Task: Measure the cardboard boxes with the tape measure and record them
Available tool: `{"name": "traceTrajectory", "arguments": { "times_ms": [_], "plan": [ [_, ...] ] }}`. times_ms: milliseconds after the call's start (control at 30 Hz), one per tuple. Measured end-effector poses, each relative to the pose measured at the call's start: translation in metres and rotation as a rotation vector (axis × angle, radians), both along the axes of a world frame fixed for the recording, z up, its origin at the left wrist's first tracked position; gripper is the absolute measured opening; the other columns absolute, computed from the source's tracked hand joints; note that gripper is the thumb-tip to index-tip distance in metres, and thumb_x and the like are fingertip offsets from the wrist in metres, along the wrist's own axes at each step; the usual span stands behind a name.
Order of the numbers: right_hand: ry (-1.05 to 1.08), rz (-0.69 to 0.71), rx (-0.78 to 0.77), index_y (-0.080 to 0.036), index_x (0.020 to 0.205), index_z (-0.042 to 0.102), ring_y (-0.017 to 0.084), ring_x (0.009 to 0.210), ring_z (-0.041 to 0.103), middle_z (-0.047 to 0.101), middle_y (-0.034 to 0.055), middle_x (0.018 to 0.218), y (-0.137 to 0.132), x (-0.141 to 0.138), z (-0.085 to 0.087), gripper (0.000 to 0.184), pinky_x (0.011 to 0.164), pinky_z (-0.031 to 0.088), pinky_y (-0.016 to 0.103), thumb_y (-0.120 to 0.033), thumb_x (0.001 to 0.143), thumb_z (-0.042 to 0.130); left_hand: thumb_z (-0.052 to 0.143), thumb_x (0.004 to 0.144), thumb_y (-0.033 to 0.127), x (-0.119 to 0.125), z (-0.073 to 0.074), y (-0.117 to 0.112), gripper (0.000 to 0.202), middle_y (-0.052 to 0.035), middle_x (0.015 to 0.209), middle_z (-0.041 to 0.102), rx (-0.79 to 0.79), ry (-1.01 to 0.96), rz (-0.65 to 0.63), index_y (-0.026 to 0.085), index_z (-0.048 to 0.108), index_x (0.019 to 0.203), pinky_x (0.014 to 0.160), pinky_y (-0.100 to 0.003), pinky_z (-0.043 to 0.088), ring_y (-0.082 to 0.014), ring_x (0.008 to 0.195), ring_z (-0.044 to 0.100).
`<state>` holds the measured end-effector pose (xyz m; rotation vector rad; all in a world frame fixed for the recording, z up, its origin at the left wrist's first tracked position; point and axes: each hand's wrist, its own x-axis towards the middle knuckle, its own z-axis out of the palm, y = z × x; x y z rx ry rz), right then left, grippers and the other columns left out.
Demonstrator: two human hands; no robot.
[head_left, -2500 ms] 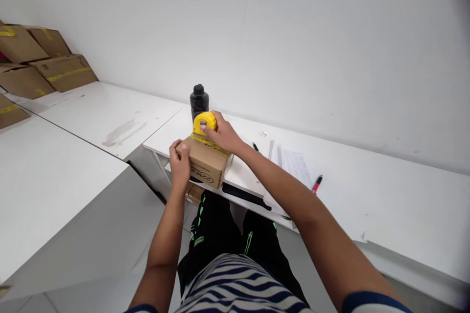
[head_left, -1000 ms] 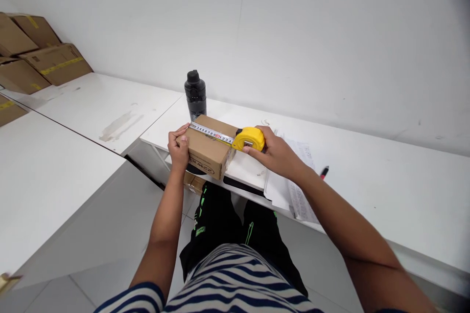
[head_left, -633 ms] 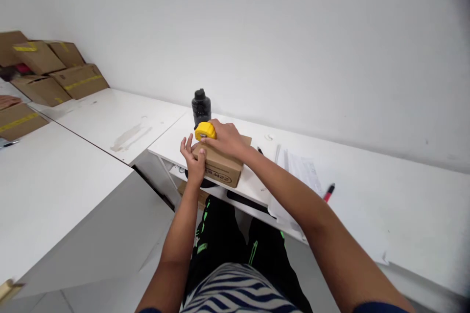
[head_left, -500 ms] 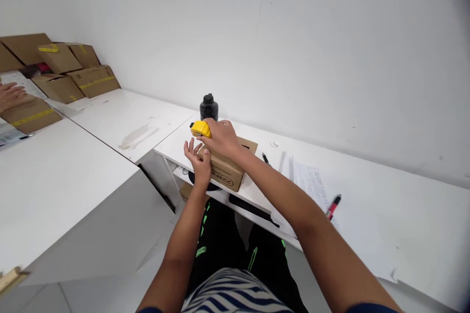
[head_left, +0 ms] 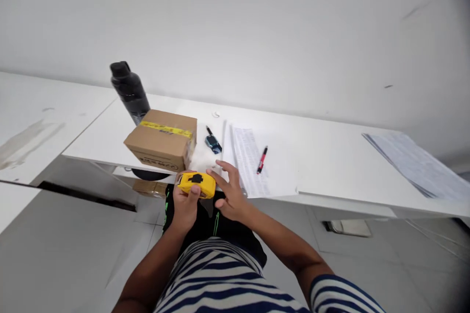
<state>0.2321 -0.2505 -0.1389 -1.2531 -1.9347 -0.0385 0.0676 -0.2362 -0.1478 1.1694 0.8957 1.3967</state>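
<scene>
A yellow tape measure (head_left: 205, 185) with a black patch on its face is gripped in my left hand (head_left: 185, 210), in front of the table's edge. My right hand (head_left: 231, 193) is just beside it, fingers apart, the fingertips close to the tape measure's right end; whether they touch it I cannot tell. Behind my hands a brown cardboard box (head_left: 161, 144) sits on the white table, a strip of yellow tape across its top and dark print on its front side.
A black bottle (head_left: 130, 89) stands behind the box. Right of the box lie a small dark device (head_left: 212, 143), printed sheets (head_left: 247, 156) and a red pen (head_left: 262, 160). More papers (head_left: 407, 161) rest at the far right of the white table (head_left: 330, 166).
The tape measure has gone from my right hand to my left and come down nearer my body. Both hands have left the box. The view has turned right.
</scene>
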Motion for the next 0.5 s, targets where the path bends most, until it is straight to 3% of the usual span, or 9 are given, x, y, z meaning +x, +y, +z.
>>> {"name": "traceTrajectory", "arguments": {
  "times_ms": [33,100,167,200,267,367,500],
  "plan": [
    [-0.08,-0.051,-0.083,-0.023,0.135,0.059,0.033,0.119,0.056,0.061,0.0178,0.126,0.0,0.021,0.002,0.068,0.099,0.042,0.051,-0.066,0.096,0.025,0.068,0.073,0.07,0.005,-0.001,0.006,0.053,-0.0035,0.094,0.064,0.001,0.045,0.007,0.027,0.058,0.103,0.07,-0.031,0.056,-0.018,0.08,0.065],
    [-0.212,-0.273,-0.289,-0.022,0.14,0.055,0.03,0.095,0.063,0.069,0.014,0.103,0.007,0.073,0.009,0.053,0.092,0.043,0.049,-0.047,0.101,0.028,0.073,0.066,0.07,0.015,0.002,0.019,0.055,-0.0025,0.083,0.063,0.035,0.114,-0.077,0.025,0.058,0.092,0.061,-0.03,0.054,-0.0176,0.071,0.063],
    [-0.312,-0.502,-0.488,-0.02,0.148,0.045,0.024,0.073,0.061,0.068,0.0127,0.091,0.021,0.126,0.014,0.051,0.074,0.043,0.038,-0.033,0.101,0.031,0.074,0.061,0.072,0.029,0.011,0.03,0.059,-0.0019,0.077,0.062,0.074,0.186,-0.294,0.023,0.057,0.089,0.057,-0.03,0.052,-0.017,0.066,0.06],
    [-0.394,-0.543,-0.537,-0.021,0.149,0.043,0.022,0.071,0.059,0.067,0.0134,0.094,0.028,0.149,0.013,0.051,0.069,0.041,0.035,-0.028,0.1,0.033,0.075,0.059,0.072,0.038,0.015,0.035,0.06,-0.0017,0.076,0.062,0.085,0.218,-0.413,0.023,0.057,0.088,0.057,-0.029,0.051,-0.0167,0.065,0.059],
    [-0.558,-0.486,-0.585,-0.024,0.147,0.047,0.021,0.073,0.059,0.066,0.0147,0.104,0.043,0.183,0.008,0.049,0.067,0.037,0.032,-0.025,0.099,0.036,0.079,0.058,0.066,0.061,0.024,0.042,0.059,-0.0011,0.076,0.061,0.087,0.301,-0.631,0.021,0.056,0.09,0.058,-0.028,0.05,-0.0159,0.066,0.058],
    [-0.584,-0.372,-0.601,-0.026,0.14,0.053,0.02,0.08,0.06,0.064,0.0126,0.115,0.059,0.198,-0.005,0.042,0.066,0.034,0.03,-0.03,0.1,0.039,0.08,0.063,0.057,0.096,0.03,0.054,0.053,0.0003,0.079,0.061,0.091,0.519,-0.826,0.021,0.057,0.094,0.06,-0.027,0.047,-0.0146,0.067,0.057],
    [-0.386,-0.475,-0.572,-0.017,0.126,0.06,0.022,0.082,0.061,0.067,0.0138,0.108,0.075,0.188,-0.014,0.039,0.064,0.033,0.03,-0.035,0.102,0.035,0.076,0.068,0.053,0.119,0.027,0.078,0.043,0.0001,0.082,0.064,0.11,0.76,-0.872,0.02,0.058,0.09,0.061,-0.027,0.047,-0.0164,0.072,0.059]
  ]
}}
